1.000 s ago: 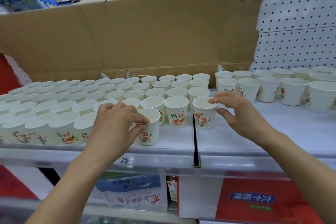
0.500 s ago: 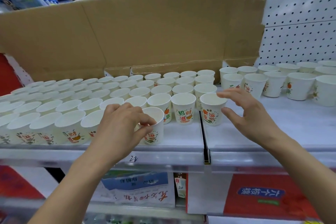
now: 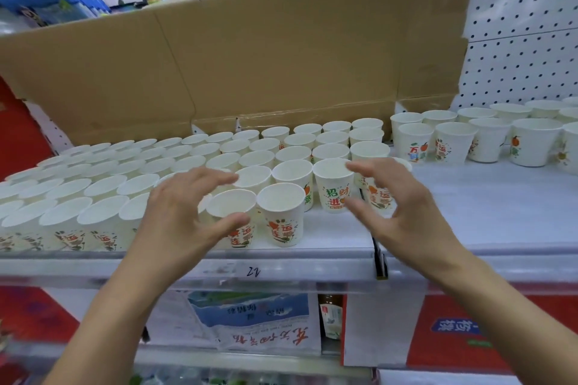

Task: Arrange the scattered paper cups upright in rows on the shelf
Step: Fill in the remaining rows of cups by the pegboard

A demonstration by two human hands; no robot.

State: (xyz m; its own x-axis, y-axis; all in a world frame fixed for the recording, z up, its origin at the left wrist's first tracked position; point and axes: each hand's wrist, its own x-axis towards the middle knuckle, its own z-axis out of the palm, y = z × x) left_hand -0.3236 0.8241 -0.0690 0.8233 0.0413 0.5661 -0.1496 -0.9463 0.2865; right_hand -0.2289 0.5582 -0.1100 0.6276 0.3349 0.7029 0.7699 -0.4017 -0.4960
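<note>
I see both hands spread wide and holding nothing: my left hand point(image 3: 184, 216) hovers by a front-row paper cup point(image 3: 233, 217), my right hand point(image 3: 397, 206) hides part of another cup point(image 3: 377, 195). Upright cups fill the shelf point(image 3: 312, 269) in rows; a loose group point(image 3: 481, 137) stands right. A cardboard sheet point(image 3: 281, 66) walls the back.

A single head-worn wide-angle view looks forward and down from close in front of the shelf point(image 3: 312, 269), near its front edge, facing the cardboard point(image 3: 281, 66) backing; straight lines bow outward towards the frame's edges.
</note>
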